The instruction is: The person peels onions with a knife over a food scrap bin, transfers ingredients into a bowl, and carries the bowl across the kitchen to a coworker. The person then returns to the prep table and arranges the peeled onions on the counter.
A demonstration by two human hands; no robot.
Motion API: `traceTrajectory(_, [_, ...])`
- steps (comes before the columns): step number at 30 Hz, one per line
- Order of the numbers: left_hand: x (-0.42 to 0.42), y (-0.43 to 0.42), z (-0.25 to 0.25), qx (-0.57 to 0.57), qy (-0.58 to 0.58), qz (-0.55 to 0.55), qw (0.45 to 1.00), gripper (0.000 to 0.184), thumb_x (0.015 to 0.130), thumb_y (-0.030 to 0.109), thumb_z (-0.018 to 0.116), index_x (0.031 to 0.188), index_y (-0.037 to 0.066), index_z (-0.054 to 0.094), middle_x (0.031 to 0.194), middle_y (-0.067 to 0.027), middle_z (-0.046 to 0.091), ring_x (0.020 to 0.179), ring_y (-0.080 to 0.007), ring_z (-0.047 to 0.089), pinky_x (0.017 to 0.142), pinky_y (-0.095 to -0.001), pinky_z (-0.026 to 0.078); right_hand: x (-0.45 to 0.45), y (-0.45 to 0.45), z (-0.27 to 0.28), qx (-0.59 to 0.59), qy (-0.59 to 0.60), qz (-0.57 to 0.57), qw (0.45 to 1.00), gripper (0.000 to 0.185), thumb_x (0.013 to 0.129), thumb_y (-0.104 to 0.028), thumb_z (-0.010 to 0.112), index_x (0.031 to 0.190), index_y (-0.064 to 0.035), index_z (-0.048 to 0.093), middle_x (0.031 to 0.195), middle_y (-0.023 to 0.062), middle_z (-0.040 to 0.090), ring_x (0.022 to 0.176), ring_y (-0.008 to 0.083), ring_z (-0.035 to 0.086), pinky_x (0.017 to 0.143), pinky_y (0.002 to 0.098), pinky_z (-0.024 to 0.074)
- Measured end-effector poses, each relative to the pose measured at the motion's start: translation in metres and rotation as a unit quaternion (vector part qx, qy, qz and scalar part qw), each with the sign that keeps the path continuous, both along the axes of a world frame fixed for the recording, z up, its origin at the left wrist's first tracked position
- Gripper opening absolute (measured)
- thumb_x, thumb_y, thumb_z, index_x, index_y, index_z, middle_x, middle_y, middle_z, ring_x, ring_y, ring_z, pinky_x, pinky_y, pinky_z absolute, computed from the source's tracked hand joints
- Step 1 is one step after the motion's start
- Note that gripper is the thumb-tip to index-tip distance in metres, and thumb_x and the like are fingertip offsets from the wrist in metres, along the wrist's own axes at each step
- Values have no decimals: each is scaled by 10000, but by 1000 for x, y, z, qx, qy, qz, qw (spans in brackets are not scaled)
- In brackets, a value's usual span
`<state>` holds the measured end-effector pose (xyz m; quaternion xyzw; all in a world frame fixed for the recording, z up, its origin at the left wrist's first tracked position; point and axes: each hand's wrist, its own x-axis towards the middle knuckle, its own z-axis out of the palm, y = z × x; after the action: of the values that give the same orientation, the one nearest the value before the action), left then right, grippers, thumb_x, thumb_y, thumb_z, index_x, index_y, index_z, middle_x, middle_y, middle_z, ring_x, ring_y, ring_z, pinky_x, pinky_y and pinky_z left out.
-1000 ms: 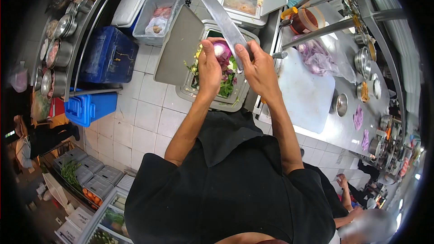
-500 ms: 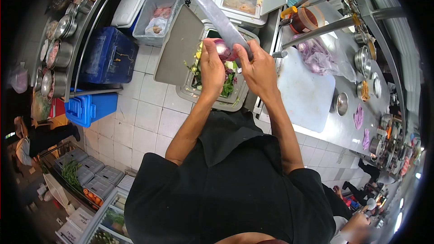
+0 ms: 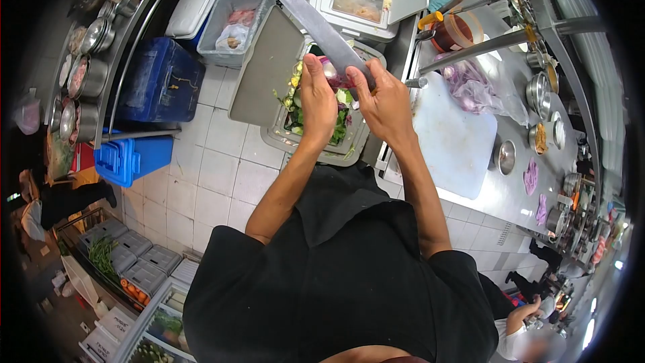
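Note:
Over a grey bin (image 3: pixel 346 156) holding vegetable scraps, my left hand (image 3: pixel 318 102) is closed around a red onion (image 3: pixel 328 69), which is partly hidden behind the thumb and blade. My right hand (image 3: pixel 386 99) grips a large kitchen knife (image 3: pixel 310 21) near the handle end, its thumb pressed along the blade. The long blade points up and to the left, and its heel lies across the onion. Fingers of both hands are mostly hidden on the far side.
Right of me, a steel counter carries a white cutting board (image 3: pixel 451 141), a plastic bag of red onions (image 3: pixel 474 87) and a metal bowl (image 3: pixel 505 156). The bin's open lid (image 3: pixel 259 77) leans left. A clear tub (image 3: pixel 235 27) and blue cooler (image 3: pixel 161 81) stand beyond it.
The knife tip has shifted slightly left and down. My left hand has turned a little, so less of the onion shows. Both hands keep their holds.

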<state>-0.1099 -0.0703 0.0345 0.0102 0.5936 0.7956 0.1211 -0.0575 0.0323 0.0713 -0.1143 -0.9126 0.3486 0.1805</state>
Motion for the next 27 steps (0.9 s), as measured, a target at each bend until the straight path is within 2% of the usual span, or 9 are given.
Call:
traceTrajectory(4, [-2, 1, -4, -9, -23, 6, 1000, 717, 997, 614, 258, 1148, -41, 509, 892, -72, 551, 747, -141, 520, 683, -290, 461, 1, 0, 4, 9, 26, 4, 1000, 366, 903, -387, 639, 875, -28, 573, 726, 167, 644, 616, 342, 636, 567, 414, 482])
traceTrajectory(6, [-2, 0, -4, 56, -115, -16, 992, 654, 999, 605, 280, 1096, 6, 525, 779, -22, 521, 593, -75, 453, 484, -233, 384, 0, 1, 3, 37, 68, 18, 997, 395, 882, -413, 663, 879, -27, 574, 717, 169, 641, 611, 337, 638, 568, 408, 486])
traceTrajectory(7, [-2, -1, -3, 55, -115, -17, 992, 654, 999, 605, 280, 1096, 6, 525, 779, -22, 521, 593, -75, 453, 484, -233, 384, -2, 3, 0, 39, 64, 8, 997, 422, 861, -432, 684, 872, -25, 575, 707, 170, 637, 606, 335, 637, 567, 402, 485])
traceTrajectory(9, [-3, -4, 0, 13, -120, -47, 992, 565, 1002, 581, 324, 1012, 54, 527, 682, 27, 464, 494, -29, 367, 385, -208, 264, -5, 8, -1, 41, 60, -3, 997, 449, 839, -452, 704, 864, -23, 576, 697, 170, 634, 601, 332, 637, 567, 396, 485])
traceTrajectory(11, [-2, -7, 4, 1, -117, -62, 991, 518, 1005, 558, 353, 962, 77, 540, 695, 30, 467, 529, -31, 383, 422, -199, 281, -5, 15, 0, -53, -31, 5, 998, 459, 832, -454, 714, 851, -17, 577, 679, 168, 630, 581, 330, 626, 555, 399, 476])
traceTrajectory(13, [-3, -9, 2, -10, -114, -77, 990, 477, 1009, 535, 381, 912, 100, 552, 707, 32, 470, 564, -32, 398, 459, -190, 298, -4, 17, 6, -50, -22, 15, 998, 460, 837, -450, 709, 809, -11, 573, 656, 167, 621, 559, 336, 603, 544, 401, 461])
traceTrajectory(19, [-18, -15, -14, 86, -160, -90, 979, 443, 1018, 481, 405, 918, 72, 543, 675, 22, 472, 494, -47, 375, 426, -210, 289, 2, 19, 7, -158, -82, 37, 983, 401, 849, -383, 729, 809, -6, 599, 590, 92, 572, 506, 151, 530, 504, 312, 412])
traceTrajectory(21, [-20, -18, -13, 165, -179, -102, 964, 413, 1027, 436, 405, 929, 65, 557, 694, 10, 496, 510, -57, 376, 436, -212, 288, -2, 22, -3, -184, -29, -43, 982, 369, 854, -358, 736, 856, -5, 624, 586, 54, 571, 522, 78, 494, 493, 278, 386])
traceTrajectory(27, [-26, -35, -26, 285, -211, -180, 917, 408, 1035, 374, 365, 1077, 30, 580, 814, -42, 590, 554, -63, 399, 498, -215, 336, -12, 40, -50, -174, -70, -89, 978, 440, 888, -461, 656, 895, -22, 647, 609, 86, 602, 535, 183, 550, 531, 351, 418])
